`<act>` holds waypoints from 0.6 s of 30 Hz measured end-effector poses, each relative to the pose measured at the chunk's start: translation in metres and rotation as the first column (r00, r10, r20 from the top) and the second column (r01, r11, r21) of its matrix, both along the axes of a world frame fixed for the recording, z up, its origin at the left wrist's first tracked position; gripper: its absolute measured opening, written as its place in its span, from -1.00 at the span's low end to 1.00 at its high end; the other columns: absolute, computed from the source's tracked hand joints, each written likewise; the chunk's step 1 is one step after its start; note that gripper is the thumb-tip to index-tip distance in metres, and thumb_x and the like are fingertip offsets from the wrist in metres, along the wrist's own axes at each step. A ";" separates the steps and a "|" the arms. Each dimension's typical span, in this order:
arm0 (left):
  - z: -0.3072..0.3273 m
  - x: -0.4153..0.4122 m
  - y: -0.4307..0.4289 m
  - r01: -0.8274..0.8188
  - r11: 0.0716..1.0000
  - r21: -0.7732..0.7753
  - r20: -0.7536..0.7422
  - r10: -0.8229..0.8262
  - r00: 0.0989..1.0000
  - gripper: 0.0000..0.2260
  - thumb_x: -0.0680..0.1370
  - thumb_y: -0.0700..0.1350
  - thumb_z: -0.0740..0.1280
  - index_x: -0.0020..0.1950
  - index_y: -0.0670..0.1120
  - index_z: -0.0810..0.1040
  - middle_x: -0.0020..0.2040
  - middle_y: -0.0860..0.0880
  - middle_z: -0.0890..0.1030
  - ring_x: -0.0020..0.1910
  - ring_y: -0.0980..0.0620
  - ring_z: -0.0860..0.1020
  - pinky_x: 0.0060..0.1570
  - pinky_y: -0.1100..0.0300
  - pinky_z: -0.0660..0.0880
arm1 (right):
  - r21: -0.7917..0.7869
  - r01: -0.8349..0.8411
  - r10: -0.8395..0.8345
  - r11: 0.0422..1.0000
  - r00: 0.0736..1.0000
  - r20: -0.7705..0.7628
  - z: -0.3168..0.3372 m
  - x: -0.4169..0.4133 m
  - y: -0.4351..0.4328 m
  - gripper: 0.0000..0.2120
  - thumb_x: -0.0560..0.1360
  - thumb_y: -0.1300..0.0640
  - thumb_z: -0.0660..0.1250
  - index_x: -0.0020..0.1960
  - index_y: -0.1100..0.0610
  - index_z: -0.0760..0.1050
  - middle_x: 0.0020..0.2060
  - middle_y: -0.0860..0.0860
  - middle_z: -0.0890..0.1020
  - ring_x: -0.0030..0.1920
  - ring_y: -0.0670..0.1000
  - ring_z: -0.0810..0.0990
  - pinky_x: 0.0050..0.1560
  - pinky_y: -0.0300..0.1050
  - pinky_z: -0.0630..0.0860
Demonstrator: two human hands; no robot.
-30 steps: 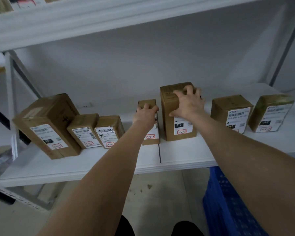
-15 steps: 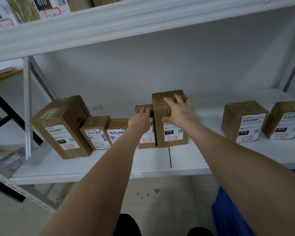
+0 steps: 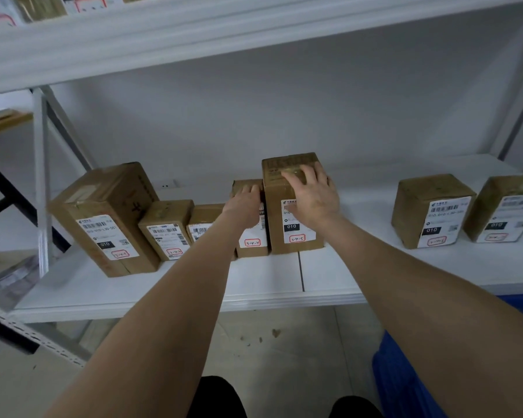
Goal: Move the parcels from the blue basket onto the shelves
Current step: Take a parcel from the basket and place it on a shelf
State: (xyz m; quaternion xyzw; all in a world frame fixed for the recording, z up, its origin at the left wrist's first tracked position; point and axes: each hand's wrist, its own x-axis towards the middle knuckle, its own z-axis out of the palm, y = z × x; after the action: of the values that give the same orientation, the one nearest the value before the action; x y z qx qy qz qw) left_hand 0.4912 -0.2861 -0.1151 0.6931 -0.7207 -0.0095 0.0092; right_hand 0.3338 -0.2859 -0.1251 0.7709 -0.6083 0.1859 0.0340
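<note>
At the far left of the shelf [image 3: 269, 282] a large parcel [image 3: 103, 218] is seen standing at a slant, and just beside it a small parcel [image 3: 165, 227] and a third parcel [image 3: 204, 220] are lined up with their labels to the front. Next in the row, a narrow parcel [image 3: 251, 245] is gripped at its top by the left hand [image 3: 245, 203], whose fingers are curled over the upper edge. Directly to its right, and touching it, a tall parcel [image 3: 293, 233] is held by the right hand [image 3: 311, 197]; the fingers are bent over the top face while the palm lies against the upper front. Compared with one second ago, these two parcels are found closer to the third parcel: the gap that was visible there is now closed, so that five parcels stand as one tight row. It is judged that the placing of this pair is almost finished and only the release is left. Further right, a bare stretch of shelf is left, and then a squat parcel [image 3: 432, 209] and a last parcel [image 3: 504, 206] are seen side by side. At the lower right, only a corner of the blue basket [image 3: 405, 381] is shown on the floor; its content cannot be seen, so it cannot be said how many parcels remain to be moved.
</note>
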 end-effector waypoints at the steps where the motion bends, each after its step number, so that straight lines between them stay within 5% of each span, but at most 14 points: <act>1: 0.001 0.001 0.001 0.000 1.000 0.018 -0.011 0.000 1.000 -0.50 0.47 -0.42 0.22 0.40 -0.21 0.23 0.37 -0.20 0.30 0.35 -0.23 0.34 0.31 -0.08 0.37 | 0.011 0.004 -0.004 1.000 1.000 -0.008 0.000 0.001 0.001 -0.23 0.47 -0.02 0.41 0.53 -0.14 0.06 0.52 0.06 0.09 0.54 0.19 -0.08 0.51 0.17 0.03; 8: 0.009 0.004 0.015 0.035 0.998 -0.044 0.105 -0.030 0.994 -0.45 0.49 -0.35 0.24 0.47 -0.19 0.19 0.45 -0.18 0.24 0.46 -0.14 0.20 0.45 -0.03 0.12 | 0.074 0.044 -0.037 0.996 0.995 -0.092 0.010 0.002 0.010 -0.06 0.43 -0.12 0.44 0.57 -0.07 -0.12 0.56 0.06 -0.05 0.55 0.21 -0.17 0.49 0.30 -0.10; 14: 0.040 -0.013 0.036 -0.115 0.957 -0.267 -0.061 0.102 0.993 -0.30 0.46 -0.33 0.31 0.52 -0.10 0.07 0.43 -0.15 0.26 0.31 -0.16 0.39 0.12 0.00 0.48 | 0.026 0.067 -0.066 0.997 0.997 -0.047 0.016 -0.008 0.023 -0.02 0.40 -0.17 0.45 0.57 -0.01 -0.11 0.55 0.13 -0.13 0.54 0.23 -0.13 0.49 0.29 -0.07; 18: 0.059 -0.047 0.041 0.037 0.902 -0.430 0.012 -0.036 0.999 -0.34 0.48 -0.31 0.28 0.52 -0.10 0.10 0.41 -0.14 0.28 0.31 -0.14 0.37 0.10 0.01 0.49 | 0.034 0.108 -0.107 0.994 0.993 -0.049 0.022 -0.025 0.031 -0.03 0.41 -0.20 0.42 0.57 0.00 -0.12 0.55 0.14 -0.12 0.54 0.24 -0.13 0.48 0.27 -0.10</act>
State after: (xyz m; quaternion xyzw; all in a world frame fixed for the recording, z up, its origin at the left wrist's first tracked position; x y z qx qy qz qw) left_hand 0.4445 -0.2450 -0.0559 0.6605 -0.7179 0.1506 0.1603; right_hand 0.3086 -0.2549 -0.1028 0.7417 -0.6512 0.1545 0.0441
